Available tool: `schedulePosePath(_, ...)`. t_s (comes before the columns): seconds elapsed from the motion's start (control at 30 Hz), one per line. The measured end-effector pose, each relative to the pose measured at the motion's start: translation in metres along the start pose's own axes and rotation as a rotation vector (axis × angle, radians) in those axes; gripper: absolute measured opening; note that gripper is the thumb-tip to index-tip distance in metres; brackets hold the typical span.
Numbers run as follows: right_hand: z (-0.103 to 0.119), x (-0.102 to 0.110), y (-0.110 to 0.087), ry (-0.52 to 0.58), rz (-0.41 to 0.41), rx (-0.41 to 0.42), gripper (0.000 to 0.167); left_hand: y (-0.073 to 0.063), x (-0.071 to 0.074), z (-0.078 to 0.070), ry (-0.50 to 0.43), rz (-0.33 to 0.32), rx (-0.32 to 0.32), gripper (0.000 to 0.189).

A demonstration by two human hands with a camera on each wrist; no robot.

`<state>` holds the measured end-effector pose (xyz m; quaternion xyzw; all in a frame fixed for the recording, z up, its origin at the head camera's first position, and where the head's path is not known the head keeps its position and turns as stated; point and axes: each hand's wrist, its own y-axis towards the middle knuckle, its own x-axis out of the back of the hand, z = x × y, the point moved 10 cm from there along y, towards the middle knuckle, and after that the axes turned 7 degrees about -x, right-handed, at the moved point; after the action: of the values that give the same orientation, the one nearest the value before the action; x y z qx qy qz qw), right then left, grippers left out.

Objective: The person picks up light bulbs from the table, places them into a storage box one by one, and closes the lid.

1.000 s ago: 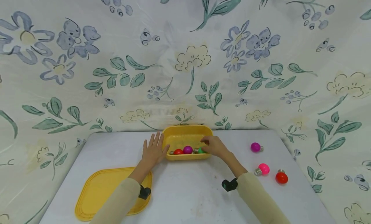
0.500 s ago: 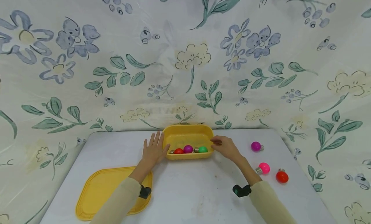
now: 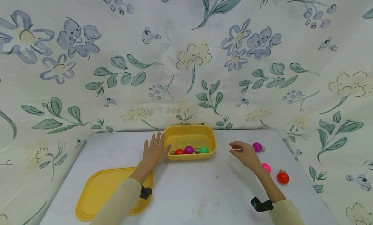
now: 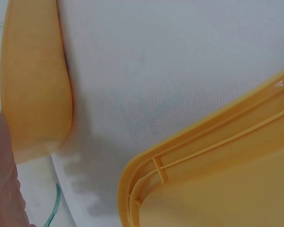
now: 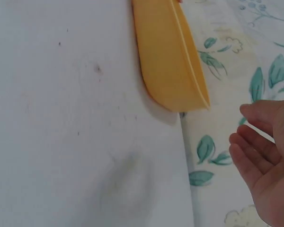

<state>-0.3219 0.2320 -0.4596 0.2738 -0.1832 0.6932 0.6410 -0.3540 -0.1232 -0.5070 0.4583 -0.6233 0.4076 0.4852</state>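
A yellow plastic container (image 3: pixel 190 157) stands at the table's far edge. Along its near side lie a red bulb (image 3: pixel 179 151), a purple bulb (image 3: pixel 189 150) and a green bulb (image 3: pixel 203 150). My left hand (image 3: pixel 153 152), fingers spread, rests against the container's left side. My right hand (image 3: pixel 244 153) hovers over the table, right of the container, with its fingers loosely bent and nothing between them. Close by it are another purple bulb (image 3: pixel 257 147) and a pink bulb (image 3: pixel 265 167), the latter partly hidden by the wrist. A second red bulb (image 3: pixel 283 178) lies further right.
A yellow lid (image 3: pixel 107 189) lies flat at the front left of the white table (image 3: pixel 186 192), partly under the left forearm. Behind the table hangs a flower-patterned cloth (image 3: pixel 175 73).
My right hand has come out of the container, leaving the green bulb there, and moved right toward the loose bulbs. The left hand has stayed in place.
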Motion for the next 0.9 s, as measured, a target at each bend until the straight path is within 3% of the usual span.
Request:
schedulePosePath(0.47,-0.037,0.059,-0.04,0.015,-0.103,-0.052,0.033,0.0,0.001,0.0,-0.023,-0.005,-0.001,0.072)
schedulePosePath(0.9,-0.07,0.077,-0.063,-0.13,-0.124,-0.129,0.037,0.002,0.0,0.001,-0.028,0.001,-0.002,0.072)
